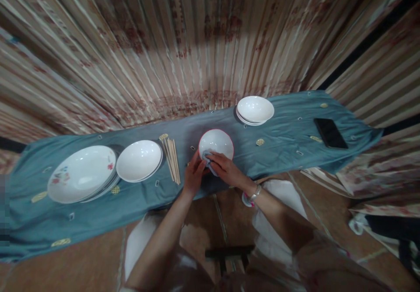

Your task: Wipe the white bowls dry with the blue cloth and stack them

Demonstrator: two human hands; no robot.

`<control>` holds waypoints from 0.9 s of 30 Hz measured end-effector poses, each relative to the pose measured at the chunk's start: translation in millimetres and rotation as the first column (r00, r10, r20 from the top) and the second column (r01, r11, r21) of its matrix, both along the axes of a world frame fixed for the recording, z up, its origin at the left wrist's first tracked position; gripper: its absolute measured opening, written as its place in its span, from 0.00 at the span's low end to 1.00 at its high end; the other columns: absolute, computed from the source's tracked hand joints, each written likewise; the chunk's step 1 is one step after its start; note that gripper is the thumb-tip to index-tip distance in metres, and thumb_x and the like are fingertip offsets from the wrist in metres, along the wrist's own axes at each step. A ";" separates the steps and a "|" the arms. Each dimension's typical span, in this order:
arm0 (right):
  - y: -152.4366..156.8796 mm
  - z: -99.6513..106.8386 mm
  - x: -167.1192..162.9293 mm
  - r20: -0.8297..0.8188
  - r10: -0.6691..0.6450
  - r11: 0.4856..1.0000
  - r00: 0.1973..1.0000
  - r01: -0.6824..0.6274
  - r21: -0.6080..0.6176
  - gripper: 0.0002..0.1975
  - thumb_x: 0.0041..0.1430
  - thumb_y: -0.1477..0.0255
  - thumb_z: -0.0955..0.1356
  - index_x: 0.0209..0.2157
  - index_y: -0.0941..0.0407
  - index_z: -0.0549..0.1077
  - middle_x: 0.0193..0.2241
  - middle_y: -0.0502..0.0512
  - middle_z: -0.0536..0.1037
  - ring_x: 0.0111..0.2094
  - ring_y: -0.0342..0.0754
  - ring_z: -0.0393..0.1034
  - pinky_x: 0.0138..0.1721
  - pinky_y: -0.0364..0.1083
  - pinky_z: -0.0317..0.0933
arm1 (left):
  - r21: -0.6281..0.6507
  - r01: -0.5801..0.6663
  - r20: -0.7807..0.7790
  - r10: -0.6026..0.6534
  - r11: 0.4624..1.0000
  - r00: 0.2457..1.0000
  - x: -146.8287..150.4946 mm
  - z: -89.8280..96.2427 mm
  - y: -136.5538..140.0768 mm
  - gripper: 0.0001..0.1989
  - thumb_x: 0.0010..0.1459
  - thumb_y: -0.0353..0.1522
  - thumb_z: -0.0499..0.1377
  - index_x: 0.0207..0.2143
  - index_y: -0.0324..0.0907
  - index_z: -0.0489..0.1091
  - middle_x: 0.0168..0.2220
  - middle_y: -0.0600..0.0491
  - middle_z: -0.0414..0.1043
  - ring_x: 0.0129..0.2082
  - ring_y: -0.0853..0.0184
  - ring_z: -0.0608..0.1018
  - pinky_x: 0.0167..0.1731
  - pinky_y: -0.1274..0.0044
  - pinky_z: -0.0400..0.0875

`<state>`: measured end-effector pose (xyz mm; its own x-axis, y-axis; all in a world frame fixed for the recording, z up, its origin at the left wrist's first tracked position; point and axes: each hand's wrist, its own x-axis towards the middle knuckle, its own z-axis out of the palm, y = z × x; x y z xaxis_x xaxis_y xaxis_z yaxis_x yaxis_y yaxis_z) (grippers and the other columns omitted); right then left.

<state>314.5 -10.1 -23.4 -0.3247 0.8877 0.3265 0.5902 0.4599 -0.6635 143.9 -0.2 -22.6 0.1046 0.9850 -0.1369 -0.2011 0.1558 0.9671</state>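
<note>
A white bowl with a red rim (218, 139) is in front of me, tilted slightly, at the near edge of the table. My left hand (194, 173) grips its left near side, fingers closed on the rim. Pressed against the bowl's near inside is a small light-blue cloth (208, 156), pinched in my right hand (226, 167). A bracelet circles my right wrist. The underside of the bowl and some of my fingertips are hidden.
Left of the bowl lie several wooden chopsticks (172, 160), then stacked white bowls (139, 160) and large flowered plates (82, 174). Another bowl stack (255, 109) stands back right. A black phone (330, 133) rests on the teal tablecloth (282, 147). Curtains (183, 42) hang behind.
</note>
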 end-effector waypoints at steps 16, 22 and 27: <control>-11.5 14.5 3.8 0.120 0.071 0.997 0.990 -0.074 0.020 0.22 0.72 0.72 0.63 0.65 0.51 0.69 0.63 0.62 0.72 0.62 0.55 0.68 0.63 0.60 0.65 | -0.049 -0.055 0.012 0.056 0.997 0.998 -2.1 3.8 4.4 0.38 0.46 0.49 0.73 0.58 0.46 0.75 0.42 0.50 0.83 0.39 0.61 0.83 0.35 0.72 0.83; -20.7 8.1 19.2 0.252 0.026 0.994 0.967 -0.052 0.096 0.18 0.71 0.73 0.64 0.59 0.56 0.74 0.60 0.64 0.75 0.58 0.56 0.72 0.60 0.59 0.68 | -0.049 -0.034 0.023 0.036 0.998 0.999 -2.4 5.1 3.4 0.39 0.46 0.50 0.73 0.59 0.46 0.74 0.43 0.51 0.82 0.38 0.60 0.82 0.38 0.66 0.85; -25.0 -1.8 29.6 0.324 -0.090 0.983 0.942 0.032 0.180 0.18 0.71 0.73 0.64 0.58 0.57 0.75 0.59 0.67 0.76 0.58 0.57 0.72 0.60 0.60 0.68 | -0.063 -0.025 0.033 0.027 0.998 0.999 -4.6 3.1 6.0 0.40 0.46 0.49 0.73 0.60 0.45 0.73 0.46 0.48 0.81 0.44 0.56 0.82 0.39 0.64 0.85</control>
